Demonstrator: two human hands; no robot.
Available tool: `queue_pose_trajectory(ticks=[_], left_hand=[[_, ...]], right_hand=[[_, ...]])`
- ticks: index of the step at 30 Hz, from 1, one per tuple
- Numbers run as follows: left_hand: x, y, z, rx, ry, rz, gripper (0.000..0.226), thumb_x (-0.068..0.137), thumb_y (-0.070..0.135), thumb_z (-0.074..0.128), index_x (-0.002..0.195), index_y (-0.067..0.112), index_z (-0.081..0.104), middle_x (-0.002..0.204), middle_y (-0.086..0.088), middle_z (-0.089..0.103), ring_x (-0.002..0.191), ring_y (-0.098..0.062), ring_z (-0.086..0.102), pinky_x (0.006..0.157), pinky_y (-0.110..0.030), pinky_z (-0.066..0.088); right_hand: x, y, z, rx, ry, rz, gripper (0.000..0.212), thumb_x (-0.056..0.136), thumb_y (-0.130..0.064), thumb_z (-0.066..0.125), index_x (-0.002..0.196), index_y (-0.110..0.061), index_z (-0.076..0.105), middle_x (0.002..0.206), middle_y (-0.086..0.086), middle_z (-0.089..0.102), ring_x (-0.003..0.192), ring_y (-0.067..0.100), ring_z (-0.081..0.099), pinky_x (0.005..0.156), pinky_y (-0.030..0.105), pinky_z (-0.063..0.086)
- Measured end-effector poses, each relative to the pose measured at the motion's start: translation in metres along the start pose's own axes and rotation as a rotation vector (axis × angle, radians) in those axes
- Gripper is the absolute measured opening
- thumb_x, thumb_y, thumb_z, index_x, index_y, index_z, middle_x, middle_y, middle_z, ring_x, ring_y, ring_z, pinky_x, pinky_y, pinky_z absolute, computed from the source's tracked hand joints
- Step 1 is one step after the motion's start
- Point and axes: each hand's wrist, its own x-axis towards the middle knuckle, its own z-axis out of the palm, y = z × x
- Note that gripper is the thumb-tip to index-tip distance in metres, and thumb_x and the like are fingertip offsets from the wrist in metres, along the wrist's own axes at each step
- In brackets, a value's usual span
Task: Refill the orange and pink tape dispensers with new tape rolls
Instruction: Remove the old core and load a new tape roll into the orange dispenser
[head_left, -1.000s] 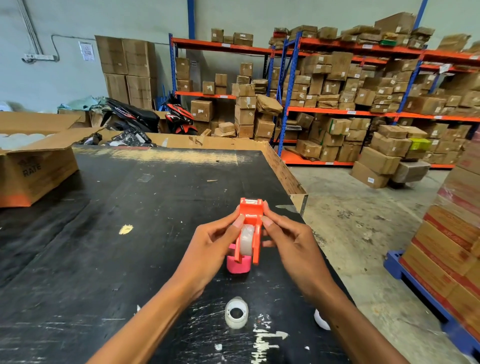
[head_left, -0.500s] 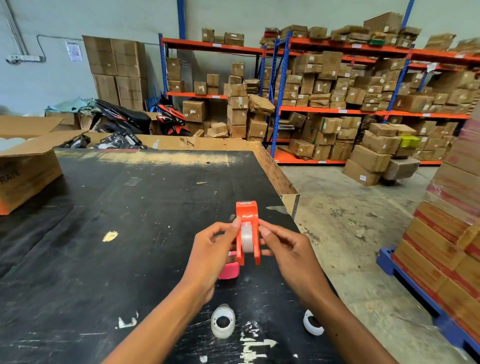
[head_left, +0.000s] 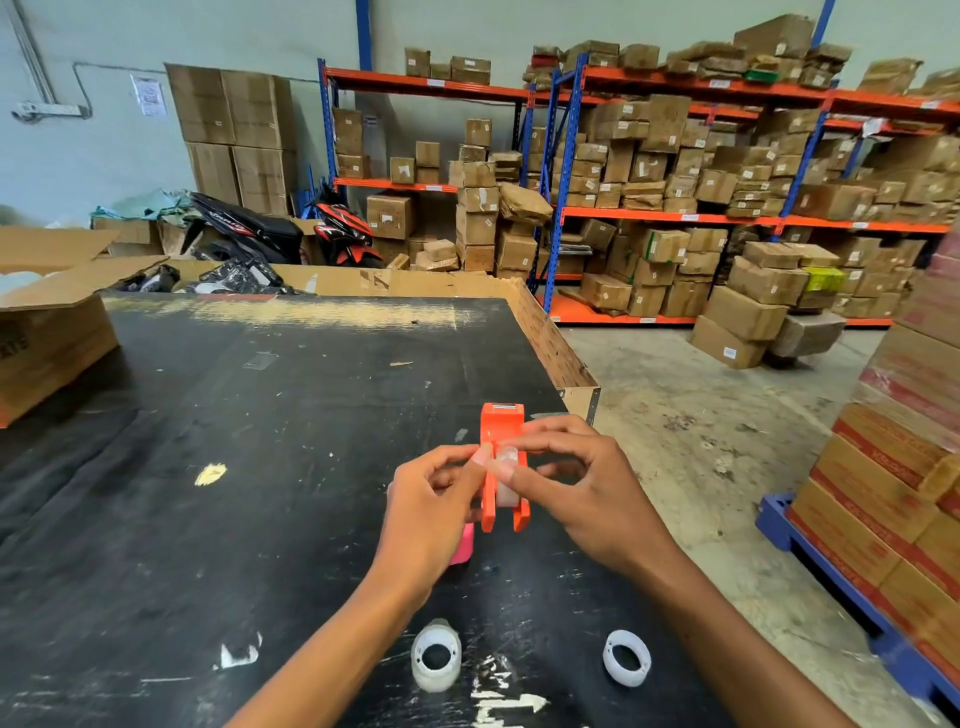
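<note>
We hold the orange tape dispenser (head_left: 503, 462) upright above the black table (head_left: 249, 467), near its right edge, cutter end pointing away from us. A clear tape roll (head_left: 505, 480) sits between its 2 side plates. Our left hand (head_left: 428, 514) pinches the dispenser's left side, and our right hand (head_left: 587, 499) grips its right side with thumb and forefinger closing over the roll. The pink tape dispenser (head_left: 462, 545) lies on the table just below our left hand, mostly hidden. 2 more rolls rest nearer us: a milky roll (head_left: 436, 656) and a white ring (head_left: 626, 658), well apart. The tabletop is scuffed and paint-flecked, with an open cardboard box (head_left: 47, 332) at far left. Beyond stand shelves (head_left: 623, 213) packed with cartons; bare concrete floor (head_left: 701, 441) lies right of the table.
</note>
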Motion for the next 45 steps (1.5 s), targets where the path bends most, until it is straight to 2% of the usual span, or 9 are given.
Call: queue_pose_trajectory(ticks=[3,10,15,18,21,29,34,40,45], left_hand=[[0.002,-0.004,-0.005,0.068,0.008,0.01,0.015,0.089,0.024,0.063,0.094,0.016,0.074,0.079,-0.002,0.079,0.071,-0.011,0.074,0.06,-0.023,0.06],[-0.004,-0.006,-0.013,0.165,-0.08,0.047,0.013,0.09,0.028,0.061,0.091,0.032,0.074,0.085,-0.003,0.077,0.074,-0.008,0.069,0.069,-0.028,0.058],[-0.012,-0.005,-0.018,0.095,-0.127,-0.033,0.017,0.091,0.03,0.059,0.099,0.026,0.073,0.081,-0.004,0.077,0.068,-0.009,0.067,0.063,-0.02,0.058],[-0.017,-0.003,-0.018,0.054,-0.163,-0.066,0.023,0.084,0.04,0.066,0.101,0.026,0.072,0.079,-0.012,0.075,0.064,-0.017,0.066,0.072,-0.04,0.057],[-0.019,-0.005,-0.021,0.077,-0.185,-0.043,0.032,0.077,0.034,0.076,0.107,0.024,0.069,0.073,-0.012,0.073,0.06,-0.023,0.064,0.073,-0.044,0.055],[-0.02,-0.002,-0.031,0.083,-0.205,-0.031,0.045,0.075,0.023,0.078,0.119,0.02,0.066,0.088,-0.007,0.078,0.083,-0.027,0.074,0.076,-0.035,0.059],[-0.024,0.001,-0.032,0.055,-0.234,0.02,0.039,0.076,0.013,0.076,0.113,0.023,0.069,0.076,0.012,0.078,0.072,-0.003,0.071,0.066,-0.016,0.057],[-0.025,0.003,-0.034,0.004,-0.231,0.063,0.035,0.077,0.004,0.074,0.098,0.031,0.07,0.076,0.015,0.078,0.071,0.004,0.07,0.063,-0.012,0.055],[-0.025,0.0,-0.036,0.003,-0.218,0.09,0.035,0.077,0.004,0.074,0.099,0.031,0.069,0.077,0.018,0.078,0.073,0.006,0.069,0.062,-0.009,0.053]], right_hand=[[0.006,0.003,-0.003,-0.018,0.007,-0.037,0.007,0.077,-0.014,0.076,0.084,-0.017,0.078,0.102,-0.001,0.064,0.097,0.012,0.064,0.081,0.036,0.055],[0.025,-0.014,-0.008,-0.081,0.067,-0.091,0.004,0.078,-0.015,0.075,0.082,-0.015,0.077,0.115,0.0,0.062,0.103,0.003,0.06,0.087,0.02,0.049],[0.029,-0.021,-0.009,-0.086,0.017,-0.053,0.01,0.082,-0.01,0.071,0.086,-0.003,0.076,0.079,-0.002,0.071,0.065,-0.007,0.062,0.06,0.005,0.046],[0.028,-0.019,-0.005,-0.11,0.047,-0.051,0.01,0.082,-0.012,0.072,0.085,-0.004,0.077,0.072,-0.004,0.07,0.06,-0.006,0.061,0.055,0.006,0.046],[0.028,-0.019,-0.002,-0.121,0.066,-0.029,0.009,0.081,-0.016,0.073,0.082,-0.008,0.077,0.071,-0.003,0.071,0.062,0.0,0.063,0.057,0.012,0.05],[0.027,-0.025,0.0,-0.06,0.065,0.07,0.007,0.08,-0.015,0.074,0.077,-0.009,0.076,0.071,0.002,0.072,0.067,0.007,0.065,0.068,0.025,0.053],[0.03,-0.029,0.0,-0.056,0.032,0.127,0.01,0.079,-0.015,0.074,0.078,-0.006,0.076,0.069,-0.001,0.071,0.063,0.0,0.063,0.063,0.015,0.049],[0.038,-0.033,0.001,-0.031,0.0,0.201,0.009,0.078,-0.011,0.075,0.079,-0.001,0.076,0.074,0.009,0.073,0.07,0.013,0.064,0.077,0.031,0.051],[0.041,-0.033,0.005,-0.046,-0.005,0.236,0.007,0.078,-0.011,0.075,0.077,-0.004,0.076,0.073,0.005,0.073,0.073,0.011,0.064,0.076,0.026,0.05]])
